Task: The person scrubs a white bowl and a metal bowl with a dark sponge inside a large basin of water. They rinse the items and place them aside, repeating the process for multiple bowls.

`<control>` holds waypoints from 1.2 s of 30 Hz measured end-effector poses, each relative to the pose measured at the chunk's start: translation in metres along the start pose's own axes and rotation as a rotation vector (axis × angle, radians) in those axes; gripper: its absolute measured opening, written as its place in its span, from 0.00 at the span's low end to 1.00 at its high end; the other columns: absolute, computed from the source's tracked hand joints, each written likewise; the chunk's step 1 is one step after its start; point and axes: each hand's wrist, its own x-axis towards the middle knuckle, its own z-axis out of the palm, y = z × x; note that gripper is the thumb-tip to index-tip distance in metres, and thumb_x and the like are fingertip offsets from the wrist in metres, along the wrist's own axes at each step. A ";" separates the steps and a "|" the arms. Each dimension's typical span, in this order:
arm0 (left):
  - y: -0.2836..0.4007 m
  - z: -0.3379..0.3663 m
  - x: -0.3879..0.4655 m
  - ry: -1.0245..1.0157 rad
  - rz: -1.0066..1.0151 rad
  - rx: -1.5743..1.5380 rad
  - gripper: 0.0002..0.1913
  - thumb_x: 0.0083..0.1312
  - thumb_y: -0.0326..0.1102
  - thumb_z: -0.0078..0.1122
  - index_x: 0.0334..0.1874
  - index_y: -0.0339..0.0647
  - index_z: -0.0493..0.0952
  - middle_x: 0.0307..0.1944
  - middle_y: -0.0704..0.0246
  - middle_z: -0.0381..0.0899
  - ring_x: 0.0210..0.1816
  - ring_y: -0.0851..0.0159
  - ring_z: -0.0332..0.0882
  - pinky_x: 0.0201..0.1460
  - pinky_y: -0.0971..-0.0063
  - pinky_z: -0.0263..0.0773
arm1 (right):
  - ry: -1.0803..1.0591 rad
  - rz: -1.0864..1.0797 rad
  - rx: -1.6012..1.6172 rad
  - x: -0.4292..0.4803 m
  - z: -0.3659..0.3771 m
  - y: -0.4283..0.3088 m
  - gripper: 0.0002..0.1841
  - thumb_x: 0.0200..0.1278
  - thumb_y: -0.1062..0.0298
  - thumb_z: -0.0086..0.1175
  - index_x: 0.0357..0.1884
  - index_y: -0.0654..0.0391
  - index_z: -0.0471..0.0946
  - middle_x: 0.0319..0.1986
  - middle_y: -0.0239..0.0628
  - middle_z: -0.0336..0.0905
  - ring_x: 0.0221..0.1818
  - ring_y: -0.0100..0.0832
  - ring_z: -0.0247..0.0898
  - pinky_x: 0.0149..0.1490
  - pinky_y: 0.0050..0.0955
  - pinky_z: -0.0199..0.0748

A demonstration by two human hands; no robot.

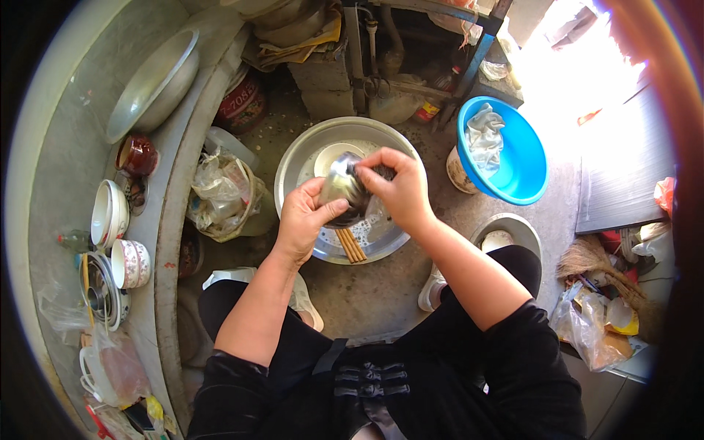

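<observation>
Over a wide metal basin [286, 144] on the floor, my left hand [308, 214] grips a shiny metal bowl-like vessel [342, 190], thumb on its near side. My right hand [397, 184] is at the vessel's right side, fingertips pinched at its rim; motion blurs the spot, and whether they hold a small scrubber I cannot tell. Below the vessel, a white bowl [325, 157] sits in the basin in cloudy, bubbly water. Several wooden chopsticks [352, 246] lean on the basin's near rim, their far ends hidden by the vessel.
A blue plastic basin [525, 159] with a wet cloth [485, 140] stands at the right, over a bucket. Nearer is a grey tub [528, 231] holding a white bowl. Bowls [131, 264] line the concrete shelf at left, above a bag-lined bin [223, 192]. A broom [586, 258] lies far right.
</observation>
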 end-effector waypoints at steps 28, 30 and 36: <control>0.012 -0.002 0.003 -0.072 -0.005 0.090 0.18 0.67 0.23 0.69 0.58 0.30 0.77 0.48 0.65 0.88 0.46 0.74 0.86 0.55 0.79 0.78 | -0.015 0.085 -0.029 -0.008 -0.007 -0.001 0.07 0.64 0.70 0.65 0.40 0.61 0.81 0.30 0.38 0.82 0.36 0.29 0.78 0.45 0.29 0.75; 0.012 0.000 0.006 -0.057 0.008 0.121 0.18 0.67 0.24 0.70 0.58 0.30 0.78 0.48 0.66 0.88 0.46 0.74 0.86 0.53 0.79 0.79 | 0.063 0.022 -0.069 0.003 -0.002 0.005 0.07 0.65 0.70 0.65 0.41 0.60 0.81 0.33 0.38 0.81 0.38 0.32 0.78 0.45 0.30 0.75; 0.005 0.002 0.012 0.019 -0.012 0.259 0.14 0.66 0.23 0.69 0.53 0.29 0.80 0.42 0.70 0.86 0.44 0.76 0.83 0.48 0.79 0.80 | -0.106 -0.308 -0.108 -0.008 0.008 -0.020 0.08 0.52 0.70 0.73 0.35 0.54 0.86 0.35 0.37 0.78 0.40 0.38 0.79 0.45 0.33 0.77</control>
